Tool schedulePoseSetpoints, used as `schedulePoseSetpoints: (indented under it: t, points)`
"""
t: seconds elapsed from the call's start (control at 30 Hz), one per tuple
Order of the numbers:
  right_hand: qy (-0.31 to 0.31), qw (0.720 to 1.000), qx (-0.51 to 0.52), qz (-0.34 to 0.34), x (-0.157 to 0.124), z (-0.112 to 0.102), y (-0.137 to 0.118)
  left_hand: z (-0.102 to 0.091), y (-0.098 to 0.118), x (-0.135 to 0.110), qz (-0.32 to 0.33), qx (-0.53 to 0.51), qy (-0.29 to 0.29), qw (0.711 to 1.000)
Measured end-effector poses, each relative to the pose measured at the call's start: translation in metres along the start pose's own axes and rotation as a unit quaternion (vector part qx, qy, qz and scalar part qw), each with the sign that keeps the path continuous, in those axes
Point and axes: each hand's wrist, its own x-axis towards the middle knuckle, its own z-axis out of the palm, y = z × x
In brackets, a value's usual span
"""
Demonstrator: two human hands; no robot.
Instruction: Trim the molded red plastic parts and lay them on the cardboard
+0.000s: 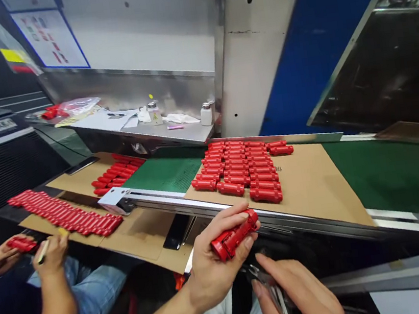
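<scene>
My left hand (pixel 213 262) is closed round a red plastic cylinder part (pixel 235 236), held just in front of the conveyor's metal rail (pixel 185 204). Lower right, my right hand (pixel 297 295) grips a small metal tool (pixel 266 281) that is mostly hidden by the fingers. Beyond the rail, several matching red parts (pixel 240 171) lie in rows on a cardboard sheet (pixel 313 184) on the green belt (pixel 381 170).
At the left a co-worker sits with a red part (pixel 22 244) in one hand and a pen-like tool (pixel 44 251) in the other. More red parts lie on cardboard (pixel 66 214) and further back (pixel 117 172). A steel shelf (pixel 144 129) holds bottles and papers.
</scene>
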Motion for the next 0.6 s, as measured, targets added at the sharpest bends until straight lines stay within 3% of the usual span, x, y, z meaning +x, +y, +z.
schedulePoseSetpoints:
  t: [0.13, 0.3, 0.4, 0.6]
  points:
    - [-0.031, 0.998, -0.032, -0.050, 0.008, -0.007, -0.002, 0.003, -0.002, -0.006, -0.013, 0.052, 0.003, 0.999]
    - [-0.023, 0.999, -0.030, -0.036, 0.009, -0.010, -0.006, 0.000, -0.005, -0.010, -0.031, 0.072, -0.022, 0.997]
    - [-0.006, 1.000, -0.015, 0.008, 0.005, -0.010, -0.008, -0.005, -0.005, -0.013, -0.063, 0.047, -0.054, 0.995]
    - [0.025, 0.987, 0.010, 0.156, -0.011, -0.017, -0.003, -0.019, -0.006, -0.014, -0.125, 0.029, -0.080, 0.989]
